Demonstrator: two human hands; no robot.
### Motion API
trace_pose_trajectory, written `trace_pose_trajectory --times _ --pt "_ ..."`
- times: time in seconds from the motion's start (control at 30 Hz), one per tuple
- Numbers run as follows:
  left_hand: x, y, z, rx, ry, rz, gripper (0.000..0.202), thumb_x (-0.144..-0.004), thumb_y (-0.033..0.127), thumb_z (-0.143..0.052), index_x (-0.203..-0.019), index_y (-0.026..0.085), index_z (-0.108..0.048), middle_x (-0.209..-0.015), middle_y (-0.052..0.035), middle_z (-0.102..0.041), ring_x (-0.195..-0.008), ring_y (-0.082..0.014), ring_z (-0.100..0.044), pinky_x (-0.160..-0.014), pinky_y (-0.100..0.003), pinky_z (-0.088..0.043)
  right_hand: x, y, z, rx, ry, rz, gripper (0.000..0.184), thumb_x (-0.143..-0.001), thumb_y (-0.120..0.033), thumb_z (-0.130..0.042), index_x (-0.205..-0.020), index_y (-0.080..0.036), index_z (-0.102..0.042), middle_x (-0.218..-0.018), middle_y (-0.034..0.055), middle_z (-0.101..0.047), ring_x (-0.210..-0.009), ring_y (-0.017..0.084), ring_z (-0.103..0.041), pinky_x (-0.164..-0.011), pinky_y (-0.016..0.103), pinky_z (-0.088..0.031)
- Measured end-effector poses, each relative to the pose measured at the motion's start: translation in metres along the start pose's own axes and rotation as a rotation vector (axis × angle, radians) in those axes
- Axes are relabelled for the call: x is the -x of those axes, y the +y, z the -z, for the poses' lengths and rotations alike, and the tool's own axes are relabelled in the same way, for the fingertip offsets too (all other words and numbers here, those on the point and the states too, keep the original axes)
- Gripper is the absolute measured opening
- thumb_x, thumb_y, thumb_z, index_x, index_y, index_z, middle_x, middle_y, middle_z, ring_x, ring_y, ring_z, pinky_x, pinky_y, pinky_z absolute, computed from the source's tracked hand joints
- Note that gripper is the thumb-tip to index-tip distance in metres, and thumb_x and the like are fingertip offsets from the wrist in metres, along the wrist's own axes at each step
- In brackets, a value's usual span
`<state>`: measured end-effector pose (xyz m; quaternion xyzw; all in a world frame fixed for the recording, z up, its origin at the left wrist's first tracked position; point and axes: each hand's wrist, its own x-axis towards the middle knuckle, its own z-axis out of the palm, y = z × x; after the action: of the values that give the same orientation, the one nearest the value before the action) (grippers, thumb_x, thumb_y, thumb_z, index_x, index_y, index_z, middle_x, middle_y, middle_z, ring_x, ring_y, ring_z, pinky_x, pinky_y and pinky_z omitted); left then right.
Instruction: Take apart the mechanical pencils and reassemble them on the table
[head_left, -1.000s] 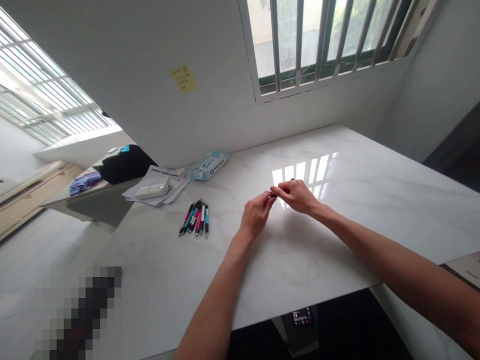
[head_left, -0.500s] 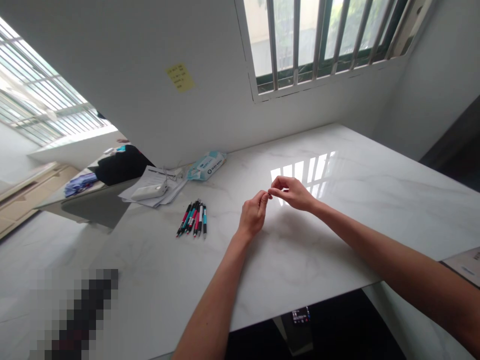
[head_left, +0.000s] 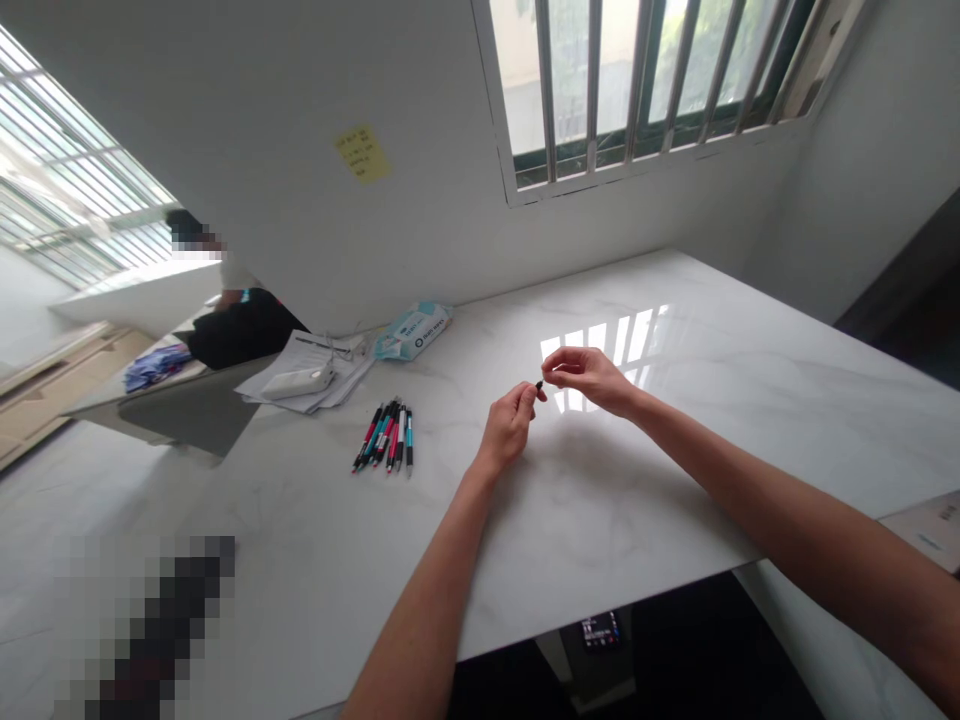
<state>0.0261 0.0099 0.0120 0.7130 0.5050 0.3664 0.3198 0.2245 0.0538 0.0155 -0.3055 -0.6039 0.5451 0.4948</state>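
Observation:
My left hand point(head_left: 508, 428) is closed above the white marbled table, pinching a small black piece point(head_left: 539, 386) between thumb and forefinger. Only its dark end shows; the rest is hidden in the fingers. Just to the right and slightly above, my right hand point(head_left: 592, 378) has its thumb and fingertips drawn together in a pinch close to that dark end. Anything inside this pinch is too small to make out. Left of my hands, several pens point(head_left: 386, 437) with black, red, teal and white barrels lie side by side.
A blue-and-white wipes pack point(head_left: 415, 332) and papers point(head_left: 262, 385) with a white device point(head_left: 298, 383) on top lie near the wall. A phone with a lit screen point(head_left: 600, 630) is below the table's front edge. A person point(head_left: 240, 280) is in the left background.
My right hand has shifted a little up and away from my left, so more of the black piece shows. The left hand barely moved. A person has come into view in the background.

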Motion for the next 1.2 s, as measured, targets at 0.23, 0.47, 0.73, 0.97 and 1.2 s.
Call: trace_pose_trajectory --times 0.23,0.47,0.73,0.97,1.2 --pt "-0.004 -0.014 0.0 0.119 0.1 0.11 0.038 -0.101 0.049 -0.041 -0.098 0.02 -0.065 -0.065 0.0034 -0.049 -0.055 -0.0121 -0.041 -0.055 -0.023 -0.035 -0.018 0.004 0.054 0.16 0.414 0.098 0.033 -0.075 -0.039 -0.084 -0.099 -0.018 -0.076 -0.094 0.0067 -0.077 -0.089 0.02 -0.071 -0.082 0.035 -0.057" --pt "-0.003 -0.016 0.007 0.07 0.133 0.069 0.026 -0.099 0.04 -0.047 -0.106 0.022 -0.064 -0.069 0.0039 -0.055 -0.063 -0.0125 -0.049 -0.062 -0.023 -0.038 -0.014 0.017 0.058 0.518 0.434 0.134 0.018 -0.085 -0.032 -0.073 -0.097 -0.019 -0.077 -0.095 0.007 -0.079 -0.086 0.022 -0.075 -0.086 0.04 -0.062" --pt "-0.004 -0.013 0.016 -0.13 0.22 0.041 0.03 -0.102 0.043 -0.046 -0.111 0.025 -0.069 -0.07 0.003 -0.059 -0.064 -0.0144 -0.053 -0.065 -0.025 -0.038 -0.018 0.027 0.014 0.763 0.114 0.216 0.018 -0.088 -0.015 -0.067 -0.102 -0.022 -0.076 -0.091 0.0028 -0.078 -0.084 0.018 -0.073 -0.08 0.032 -0.058" --pt "-0.007 -0.024 0.016 -0.131 0.193 0.06 0.026 -0.1 0.043 -0.048 -0.103 0.024 -0.066 -0.067 0.0037 -0.057 -0.063 -0.0148 -0.053 -0.065 -0.027 -0.037 -0.053 0.033 0.003 1.054 0.056 -0.001 0.023 -0.089 -0.01 -0.066 -0.104 -0.022 -0.078 -0.101 0.0058 -0.08 -0.089 0.02 -0.072 -0.077 0.028 -0.052" --pt "-0.006 -0.027 0.017 -0.116 0.192 0.051 0.026 -0.099 0.044 -0.05 -0.096 0.024 -0.065 -0.066 0.0039 -0.056 -0.062 -0.0143 -0.051 -0.064 -0.026 -0.036 -0.059 0.033 0.002 1.106 0.001 -0.029 0.023 -0.085 -0.009 -0.068 -0.103 -0.02 -0.078 -0.099 0.0076 -0.079 -0.091 0.023 -0.07 -0.076 0.028 -0.049"
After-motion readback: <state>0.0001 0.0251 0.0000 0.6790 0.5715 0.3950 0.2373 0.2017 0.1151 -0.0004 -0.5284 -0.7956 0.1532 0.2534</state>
